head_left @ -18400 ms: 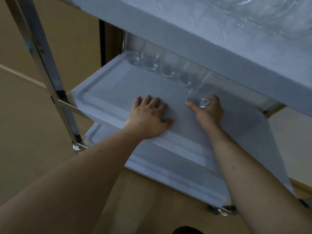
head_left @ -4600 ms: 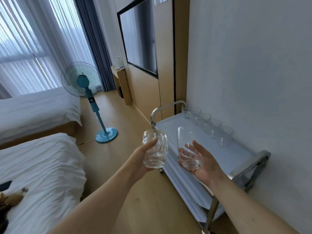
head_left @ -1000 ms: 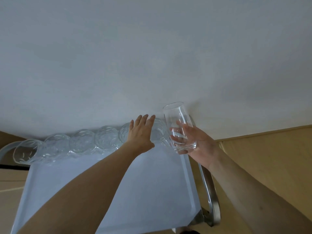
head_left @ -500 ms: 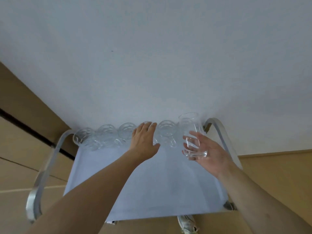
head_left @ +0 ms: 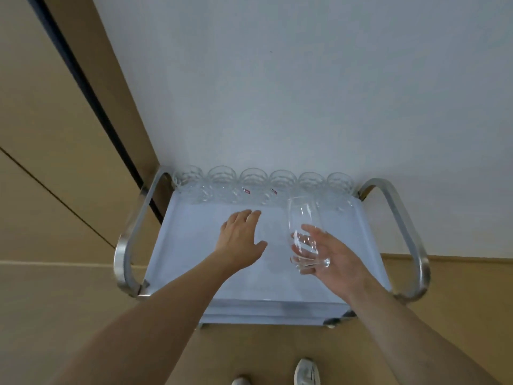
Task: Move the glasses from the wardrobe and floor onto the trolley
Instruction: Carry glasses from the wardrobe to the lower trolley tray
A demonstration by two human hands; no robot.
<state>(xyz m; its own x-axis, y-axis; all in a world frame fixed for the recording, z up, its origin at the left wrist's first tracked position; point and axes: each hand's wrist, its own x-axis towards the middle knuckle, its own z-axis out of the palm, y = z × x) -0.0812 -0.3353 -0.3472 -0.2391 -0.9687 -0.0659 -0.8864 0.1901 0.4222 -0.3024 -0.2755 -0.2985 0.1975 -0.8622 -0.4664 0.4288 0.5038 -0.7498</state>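
Holding the glass [head_left: 304, 234] tilted over the trolley [head_left: 194, 273] top in the right hand [head_left: 330, 262], cradled low near the base on loosely curled fingers rather than a firm wrap, so risking a slip off the palm onto the tray or floor. Hovering the left hand [head_left: 241, 237] flat, fingers straight, gripping nothing, just in front of the row [head_left: 261, 187] of glasses along the back wall. Setting down near that packed row and risking a clink or a knocked neighbour if coming in tilted or too close.
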